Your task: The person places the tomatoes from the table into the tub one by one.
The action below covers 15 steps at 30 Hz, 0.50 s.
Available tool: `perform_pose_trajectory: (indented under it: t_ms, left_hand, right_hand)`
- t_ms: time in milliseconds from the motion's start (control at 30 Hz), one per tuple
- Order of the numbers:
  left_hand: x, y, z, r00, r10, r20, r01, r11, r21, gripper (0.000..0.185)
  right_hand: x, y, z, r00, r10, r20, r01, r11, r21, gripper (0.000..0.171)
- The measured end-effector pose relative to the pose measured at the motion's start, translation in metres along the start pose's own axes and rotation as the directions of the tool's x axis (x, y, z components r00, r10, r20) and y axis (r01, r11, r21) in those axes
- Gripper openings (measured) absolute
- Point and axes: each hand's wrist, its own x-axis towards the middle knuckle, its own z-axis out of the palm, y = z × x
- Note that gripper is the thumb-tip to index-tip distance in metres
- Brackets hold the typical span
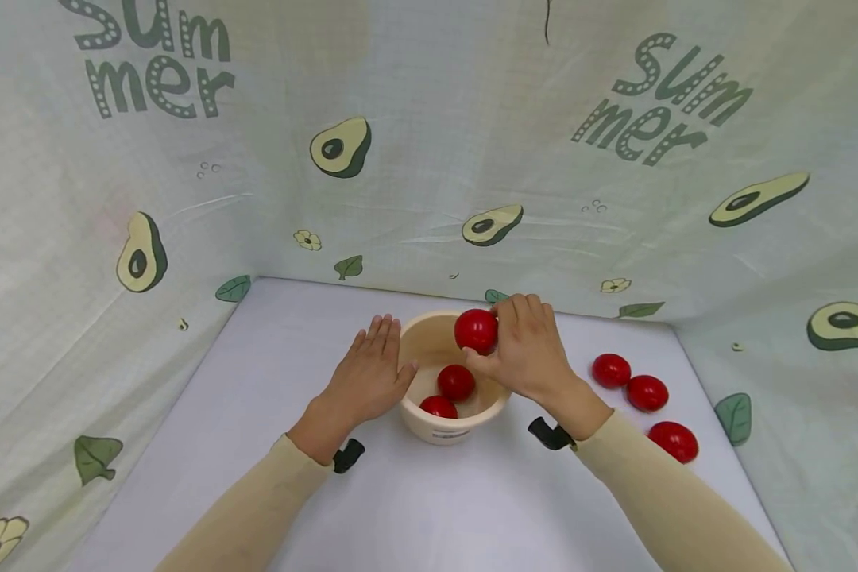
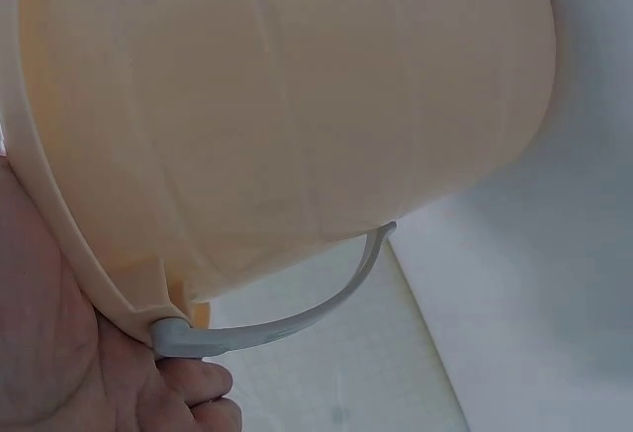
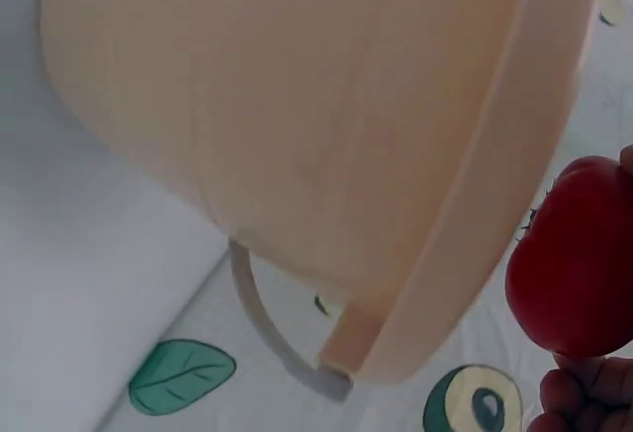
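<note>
A cream bucket (image 1: 452,433) with a grey handle (image 2: 287,328) stands on the table. Two red tomatoes (image 1: 456,383) lie inside it. My right hand (image 1: 525,345) grips another tomato (image 1: 476,331) between thumb and fingers, above the far right part of the bucket's rim; this tomato (image 3: 576,259) also shows beside the rim in the right wrist view. My left hand (image 1: 372,369) lies along the left side of the rim, its fingers straight and thumb pointing towards the opening. In the left wrist view, the left hand (image 2: 74,353) is right at the rim and the handle's hinge.
To the right of the bucket, two tomatoes (image 1: 629,383) lie side by side, and one more tomato (image 1: 674,442) sits nearer the front. Cloth (image 1: 415,199) printed with avocados and lettering walls the white table (image 1: 286,349) at the back and both sides.
</note>
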Motion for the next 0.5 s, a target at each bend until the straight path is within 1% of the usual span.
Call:
perform_pose_trajectory:
  t_ms: [100,233,400,500]
  left_hand:
    - [0.000,0.000,0.000,1.000,0.000,0.004,0.000,1.000,0.001,0.079]
    - [0.000,0.000,0.000,1.000,0.004,0.002,-0.004,1.000,0.002,0.079]
    - [0.001,0.000,0.000,1.000,0.005,-0.006,-0.005,1.000,-0.001,0.079]
    - [0.001,0.000,0.001,1.000,0.004,-0.002,-0.004,1.000,0.002,0.079]
  right_hand:
    - [0.000,-0.011,0.010,0.998,-0.054,0.035,0.054,0.998,-0.010,0.059]
    - [-0.003,-0.021,0.022,0.988,-0.120,0.101,0.124,0.992,-0.034,0.059]
    - [-0.006,-0.026,0.032,0.972,-0.122,0.201,0.132,0.990,-0.037,0.060]
    - [-0.008,-0.027,0.036,0.964,-0.116,0.238,0.130,0.991,-0.043,0.062]
